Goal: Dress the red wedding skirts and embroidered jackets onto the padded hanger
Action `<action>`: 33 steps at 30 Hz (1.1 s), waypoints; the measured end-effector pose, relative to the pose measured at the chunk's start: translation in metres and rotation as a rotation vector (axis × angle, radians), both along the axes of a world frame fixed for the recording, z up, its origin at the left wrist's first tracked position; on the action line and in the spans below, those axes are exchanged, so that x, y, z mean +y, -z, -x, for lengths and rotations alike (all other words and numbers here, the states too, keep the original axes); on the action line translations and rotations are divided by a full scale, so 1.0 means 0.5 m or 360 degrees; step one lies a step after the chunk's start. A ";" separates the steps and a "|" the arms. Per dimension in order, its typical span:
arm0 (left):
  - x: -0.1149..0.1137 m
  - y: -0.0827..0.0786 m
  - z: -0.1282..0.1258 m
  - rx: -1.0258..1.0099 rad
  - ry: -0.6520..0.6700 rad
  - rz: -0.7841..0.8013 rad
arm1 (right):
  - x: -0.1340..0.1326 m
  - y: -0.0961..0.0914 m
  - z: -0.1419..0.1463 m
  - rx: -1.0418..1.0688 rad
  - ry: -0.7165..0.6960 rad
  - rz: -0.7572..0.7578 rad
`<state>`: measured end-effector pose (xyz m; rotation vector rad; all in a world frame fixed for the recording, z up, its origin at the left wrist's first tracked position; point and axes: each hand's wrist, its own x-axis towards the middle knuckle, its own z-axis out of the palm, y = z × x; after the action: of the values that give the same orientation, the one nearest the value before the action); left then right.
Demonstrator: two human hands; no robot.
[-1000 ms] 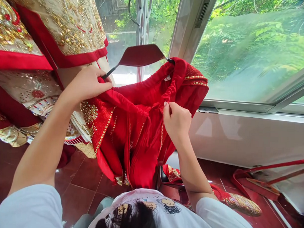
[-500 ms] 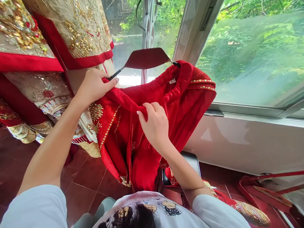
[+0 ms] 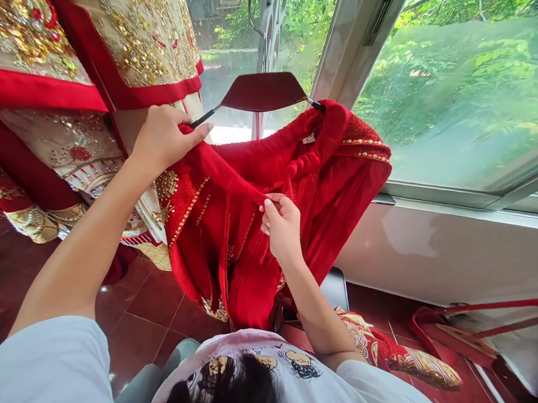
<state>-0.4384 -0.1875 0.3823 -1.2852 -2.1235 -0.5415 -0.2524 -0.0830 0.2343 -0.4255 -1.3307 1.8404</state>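
A red skirt point(image 3: 252, 286) with gold beaded trim and a gathered waistband hangs from a hanger point(image 3: 264, 91) with a dark red centre plate and black-tipped arms. My left hand point(image 3: 163, 136) is closed at the hanger's left tip, thumb along it, gripping the waistband there. My right hand point(image 3: 285, 228) pinches the front edge of the waistband between thumb and fingers, pulling it toward me. The waistband's right end is looped over the hanger's other tip. A small white label point(image 3: 309, 138) shows inside the back of the waist.
Cream and red sequinned garments point(image 3: 155, 50) hang close on the left. A window point(image 3: 453, 108) and its sill are behind and to the right. Below stand a black seat point(image 3: 336, 289), a red and gold embroidered cloth point(image 3: 378, 346) and a red metal frame point(image 3: 428, 319) on the tiled floor.
My right hand has changed from fingers curled over the waistband to a pinch on its edge, slightly right and lower. The band's front is drawn straighter. My left hand keeps its grip.
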 end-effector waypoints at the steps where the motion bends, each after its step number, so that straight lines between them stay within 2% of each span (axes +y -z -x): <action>1: -0.001 -0.001 0.002 0.0000 0.0000 0.0002 | -0.005 -0.001 -0.003 0.0006 -0.0067 0.0025; 4: -0.003 -0.003 0.006 -0.0002 0.0014 -0.0003 | -0.023 0.005 -0.021 -0.0028 -0.0165 -0.0067; 8: -0.002 -0.006 0.011 0.0048 0.0035 -0.0009 | -0.033 0.037 -0.061 -0.0248 -0.0028 -0.0499; 11: 0.000 -0.014 0.018 0.0030 0.0119 0.0017 | -0.023 0.060 -0.097 -0.0379 -0.0078 -0.0828; 14: 0.005 -0.022 0.023 -0.0021 0.0211 -0.0022 | -0.010 0.076 -0.125 -0.0416 -0.0132 -0.0942; 18: 0.011 -0.029 0.023 0.0039 0.0262 -0.0083 | -0.010 0.095 -0.142 -0.0418 -0.0152 -0.0901; 24: 0.024 -0.030 0.042 0.0010 0.0329 -0.0027 | -0.027 0.112 -0.175 -0.0376 -0.0299 -0.0771; 28: 0.031 -0.031 0.041 -0.0006 0.0292 0.0056 | -0.020 0.137 -0.206 -0.0441 -0.0351 -0.0697; 33: 0.018 -0.025 0.015 0.0004 0.0174 0.0031 | -0.025 0.164 -0.178 -0.0324 -0.0480 -0.0421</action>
<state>-0.4460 -0.1785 0.3946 -1.4182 -2.0700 -0.5659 -0.1634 -0.0955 0.1523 -0.2883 -1.8350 1.8610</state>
